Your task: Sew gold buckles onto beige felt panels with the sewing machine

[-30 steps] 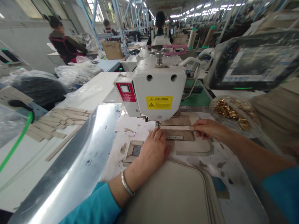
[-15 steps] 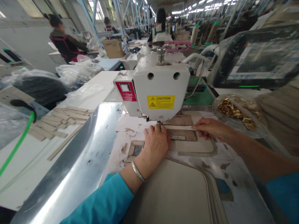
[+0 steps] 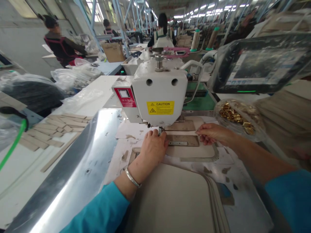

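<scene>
Strip (image 3: pixel 182 133), beige, flat, under sewing mach. (image 3: pixel 157 94); hands (image 3: pixel 153 150) (image 3: pixel 211 134) pinning.

The person wears a top of bright turquoise colour with long sleeves. The left sleeve (image 3: pixel 97 212) and the right sleeve (image 3: pixel 290 200) are of the same smooth cloth, and they finish above the wrists. One thin silver bangle (image 3: pixel 132 178) sits around the left wrist. The left hand (image 3: pixel 153 150) and the right hand (image 3: pixel 211 134) are bare.

Head view faces forward, down; close above sewing machine (image 3: pixel 157 90)
</scene>
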A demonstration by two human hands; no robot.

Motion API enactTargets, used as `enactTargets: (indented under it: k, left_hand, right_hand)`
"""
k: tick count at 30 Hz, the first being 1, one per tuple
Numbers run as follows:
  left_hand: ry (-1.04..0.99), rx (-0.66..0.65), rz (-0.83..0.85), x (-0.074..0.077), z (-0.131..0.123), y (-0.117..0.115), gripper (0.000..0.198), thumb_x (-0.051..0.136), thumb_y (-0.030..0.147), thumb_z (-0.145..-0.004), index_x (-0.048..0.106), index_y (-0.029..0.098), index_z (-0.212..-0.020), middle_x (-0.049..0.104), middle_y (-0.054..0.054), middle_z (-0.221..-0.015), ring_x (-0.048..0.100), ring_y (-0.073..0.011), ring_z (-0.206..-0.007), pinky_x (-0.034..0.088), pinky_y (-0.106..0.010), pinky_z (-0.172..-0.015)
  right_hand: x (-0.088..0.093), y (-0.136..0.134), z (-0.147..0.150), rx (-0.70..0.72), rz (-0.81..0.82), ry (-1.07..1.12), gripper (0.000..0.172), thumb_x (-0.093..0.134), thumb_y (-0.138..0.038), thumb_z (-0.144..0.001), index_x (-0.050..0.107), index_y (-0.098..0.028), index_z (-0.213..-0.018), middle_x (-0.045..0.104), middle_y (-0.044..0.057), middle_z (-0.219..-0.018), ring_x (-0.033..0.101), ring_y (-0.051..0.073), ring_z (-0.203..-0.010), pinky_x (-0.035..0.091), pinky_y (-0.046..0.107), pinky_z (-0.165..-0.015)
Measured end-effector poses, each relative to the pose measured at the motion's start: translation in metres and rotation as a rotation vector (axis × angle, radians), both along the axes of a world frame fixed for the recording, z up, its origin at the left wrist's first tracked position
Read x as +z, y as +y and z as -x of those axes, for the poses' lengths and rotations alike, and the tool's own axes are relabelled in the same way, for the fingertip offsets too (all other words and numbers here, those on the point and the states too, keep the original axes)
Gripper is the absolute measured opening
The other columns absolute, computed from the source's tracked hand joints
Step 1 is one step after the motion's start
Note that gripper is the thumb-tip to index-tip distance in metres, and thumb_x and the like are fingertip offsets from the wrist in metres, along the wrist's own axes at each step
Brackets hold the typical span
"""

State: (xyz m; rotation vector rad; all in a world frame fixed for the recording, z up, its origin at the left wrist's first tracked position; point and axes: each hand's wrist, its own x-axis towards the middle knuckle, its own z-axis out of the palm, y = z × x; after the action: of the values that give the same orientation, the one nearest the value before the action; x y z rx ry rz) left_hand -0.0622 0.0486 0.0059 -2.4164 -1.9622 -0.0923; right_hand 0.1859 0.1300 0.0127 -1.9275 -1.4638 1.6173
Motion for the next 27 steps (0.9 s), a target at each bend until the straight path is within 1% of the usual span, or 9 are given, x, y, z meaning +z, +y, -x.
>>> enactTargets:
  k: [4,8,10,13,15,18,21,24,27]
  left_hand:
    - [0.060,-0.024,-0.066,-0.001,0.000,-0.002,0.025,0.047,0.032,-0.097,0.062,0.022,-0.114,0.064,-0.011,-0.102,0.059,-0.0296,-0.098,0.044,-0.043,-0.087]
    - [0.076,-0.027,-0.045,0.003,-0.015,-0.009,0.031,0.050,0.028,-0.095,0.061,0.011,-0.119,0.065,-0.016,-0.105,0.059,-0.0318,-0.100,0.047,-0.043,-0.084]
    - [0.024,-0.129,-0.055,0.001,-0.029,-0.008,0.033,0.050,0.023,-0.094,0.059,0.007,-0.121,0.064,-0.016,-0.114,0.057,-0.0306,-0.107,0.046,-0.042,-0.091]
    - [-0.105,-0.385,-0.019,-0.006,-0.056,0.003,0.038,0.048,0.021,-0.096,0.053,0.009,-0.131,0.056,-0.012,-0.135,0.050,-0.0252,-0.124,0.038,-0.035,-0.107]
    - [-0.173,-0.464,0.035,-0.013,-0.072,0.012,0.042,0.048,0.024,-0.096,0.048,0.010,-0.136,0.051,-0.010,-0.143,0.046,-0.0221,-0.131,0.034,-0.031,-0.112]
    - [-0.223,-0.418,0.018,-0.019,-0.090,0.019,0.043,0.049,0.026,-0.096,0.047,0.011,-0.135,0.051,-0.010,-0.143,0.046,-0.0228,-0.131,0.035,-0.034,-0.112]
    - [-0.214,-0.340,-0.013,-0.018,-0.094,0.017,0.037,0.052,0.027,-0.094,0.052,0.011,-0.127,0.057,-0.012,-0.134,0.053,-0.0246,-0.122,0.042,-0.037,-0.105]
    - [-0.180,-0.263,-0.022,-0.011,-0.079,0.008,0.033,0.057,0.031,-0.091,0.057,0.010,-0.117,0.063,-0.013,-0.119,0.057,-0.0270,-0.112,0.047,-0.039,-0.097]
    - [-0.136,-0.174,-0.019,-0.004,-0.051,-0.006,0.037,0.061,0.035,-0.088,0.058,0.010,-0.115,0.063,-0.014,-0.115,0.056,-0.0295,-0.113,0.042,-0.042,-0.103]
  right_hand:
    - [0.001,0.001,0.001,0.005,-0.018,-0.035,0.013,0.055,-0.018,-0.091,0.051,-0.017,-0.079,0.061,-0.001,-0.055,0.054,0.008,-0.039,0.039,0.017,-0.042]
    - [-0.001,0.003,0.003,-0.010,-0.008,-0.051,0.017,0.054,-0.017,-0.091,0.050,-0.017,-0.075,0.058,-0.002,-0.050,0.049,0.007,-0.035,0.036,0.017,-0.040]
    - [-0.003,0.003,0.004,-0.025,-0.018,-0.038,0.017,0.054,-0.016,-0.090,0.049,-0.017,-0.073,0.057,-0.002,-0.049,0.049,0.007,-0.035,0.035,0.017,-0.039]
    - [-0.003,0.002,0.006,-0.043,-0.036,-0.040,0.018,0.055,-0.015,-0.089,0.050,-0.017,-0.072,0.056,-0.003,-0.047,0.048,0.007,-0.034,0.034,0.017,-0.039]
    - [-0.002,0.000,0.007,-0.056,-0.040,-0.060,0.018,0.054,-0.014,-0.089,0.050,-0.017,-0.072,0.055,-0.003,-0.045,0.047,0.007,-0.033,0.033,0.018,-0.038]
    - [-0.001,-0.002,0.007,-0.058,-0.051,-0.049,0.020,0.052,-0.015,-0.092,0.050,-0.017,-0.072,0.055,-0.003,-0.046,0.049,0.008,-0.035,0.034,0.018,-0.038]
    - [-0.003,-0.002,0.005,-0.048,-0.054,-0.007,0.018,0.053,-0.018,-0.093,0.050,-0.017,-0.075,0.057,-0.003,-0.048,0.053,0.009,-0.037,0.039,0.019,-0.041]
    - [-0.005,-0.003,0.003,-0.047,-0.063,-0.010,0.016,0.053,-0.018,-0.093,0.050,-0.017,-0.077,0.060,-0.002,-0.052,0.056,0.010,-0.039,0.040,0.019,-0.042]
    - [-0.006,-0.003,0.001,-0.042,-0.066,-0.005,0.014,0.053,-0.017,-0.092,0.051,-0.016,-0.079,0.062,-0.001,-0.055,0.057,0.009,-0.040,0.040,0.019,-0.042]
